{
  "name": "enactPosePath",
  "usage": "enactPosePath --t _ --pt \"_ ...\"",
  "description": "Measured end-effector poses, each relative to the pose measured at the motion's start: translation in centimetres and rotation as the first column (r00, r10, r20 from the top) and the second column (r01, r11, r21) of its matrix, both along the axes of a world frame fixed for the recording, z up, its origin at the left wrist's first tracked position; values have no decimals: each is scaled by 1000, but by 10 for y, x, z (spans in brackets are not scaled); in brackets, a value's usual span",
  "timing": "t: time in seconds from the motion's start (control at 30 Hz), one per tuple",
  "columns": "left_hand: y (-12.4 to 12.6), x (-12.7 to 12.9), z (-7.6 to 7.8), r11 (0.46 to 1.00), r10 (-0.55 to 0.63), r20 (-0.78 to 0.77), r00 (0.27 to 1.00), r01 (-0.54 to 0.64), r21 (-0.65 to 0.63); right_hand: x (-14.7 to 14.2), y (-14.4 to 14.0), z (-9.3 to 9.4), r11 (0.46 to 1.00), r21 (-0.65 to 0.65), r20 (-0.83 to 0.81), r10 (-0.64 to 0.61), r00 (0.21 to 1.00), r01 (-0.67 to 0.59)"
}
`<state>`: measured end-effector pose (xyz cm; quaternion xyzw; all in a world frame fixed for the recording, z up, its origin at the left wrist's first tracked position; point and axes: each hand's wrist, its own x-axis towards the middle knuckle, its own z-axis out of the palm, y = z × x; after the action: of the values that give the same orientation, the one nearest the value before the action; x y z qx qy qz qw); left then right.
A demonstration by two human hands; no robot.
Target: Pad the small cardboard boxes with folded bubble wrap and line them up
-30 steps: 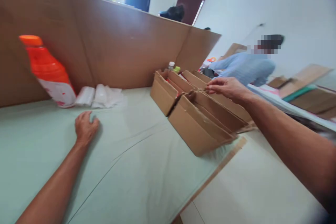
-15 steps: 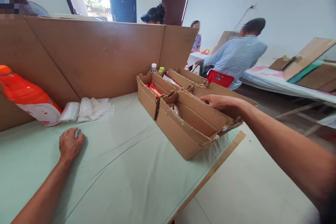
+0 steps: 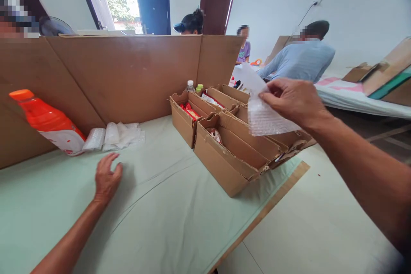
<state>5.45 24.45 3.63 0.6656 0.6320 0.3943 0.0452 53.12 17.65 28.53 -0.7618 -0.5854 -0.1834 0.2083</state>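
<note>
Across our pale green table (image 3: 160,222) we see cardboard boxes (image 3: 218,169) on the right and an orange bottle (image 3: 49,122) on the left; our right hand (image 3: 293,98) pinches a bubble-wrap sheet (image 3: 268,119) over the boxes, while our left hand (image 3: 107,177) stays unclenched near bubble-wrap rolls (image 3: 95,139)

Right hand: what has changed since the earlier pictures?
The right hand has risen out of the cardboard boxes and now pinches a translucent bubble-wrap sheet over them. The left hand stays near the bubble-wrap rolls, holding nothing; the boxes and orange bottle stayed put.
</note>
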Motion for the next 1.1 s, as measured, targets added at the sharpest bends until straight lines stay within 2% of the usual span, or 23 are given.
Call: enactPosePath --t 0.03,0.1,0.17,0.2,0.23,0.27,0.3,0.33,0.37,0.4,0.43,0.47,0.5,0.57,0.6,0.67,0.7,0.77,0.87,0.93,0.97,1.03,1.1 --pt "-15 20 9 992 -121 94 988 118 42 -18 -5 6 995 56 6 83 997 -83" --pt "-49 64 33 928 -371 270 888 359 94 -63 -9 6 960 72 9 271 962 -271" --pt "-81 106 58 827 -528 501 686 549 120 -111 -9 -7 899 4 -9 438 899 -438" --pt "-93 124 70 775 -550 640 537 614 150 -133 -8 -16 858 -43 -27 510 860 -511" --pt "-100 137 80 740 -518 766 380 649 178 -152 -7 -27 808 -94 -53 579 814 -581" --pt "-103 145 87 732 -453 848 276 657 177 -168 -6 -36 743 -150 -92 646 757 -652" --pt "-103 148 91 737 -386 899 205 655 168 -179 -4 -45 666 -198 -146 705 694 -719" --pt "-99 146 93 755 -320 932 168 640 144 -185 -1 -50 588 -227 -213 748 629 -776" --pt "-93 139 92 782 -261 950 169 614 105 -187 4 -53 524 -233 -283 769 573 -819" --pt "-85 129 90 813 -211 959 191 579 64 -183 11 -54 494 -210 -339 772 537 -844" --pt "-75 116 87 841 -172 960 221 540 26 -174 20 -52 506 -169 -374 762 530 -846" --pt "-63 102 84 866 -145 955 258 500 -4 -162 31 -49 559 -121 -381 737 558 -820" --pt "-49 88 83 889 -133 939 316 457 -28 -147 45 -45 641 -76 -370 693 619 -764" --pt "-12 62 84 924 -145 878 456 380 -45 -113 77 -39 819 -27 -313 538 783 -573" --pt "9 51 86 943 -143 822 551 329 -56 -96 93 -37 893 -26 -294 423 857 -450" --pt "54 32 92 958 -113 764 636 274 -87 -66 124 -38 968 -99 -268 198 943 -231" --pt "76 23 95 963 -91 737 670 247 -107 -54 138 -40 974 -157 -267 115 957 -161" --pt "110 6 97 975 -25 672 740 167 -148 -36 159 -47 953 -283 -279 28 960 -110" --pt "130 -12 89 989 98 542 835 -20 -148 -23 177 -58 898 -407 -329 30 944 -170" --pt "122 -12 75 990 134 467 874 -102 -94 -17 183 -65 852 -471 -365 47 930 -228" --pt "114 -7 66 993 119 423 898 -103 -60 -14 186 -69 827 -502 -380 50 924 -251" --pt "94 11 45 1000 18 287 958 -24 16 -8 191 -75 778 -564 -394 41 918 -277" --pt "75 34 22 986 -140 17 990 138 91 -1 198 -81 743 -607 -382 37 923 -281"
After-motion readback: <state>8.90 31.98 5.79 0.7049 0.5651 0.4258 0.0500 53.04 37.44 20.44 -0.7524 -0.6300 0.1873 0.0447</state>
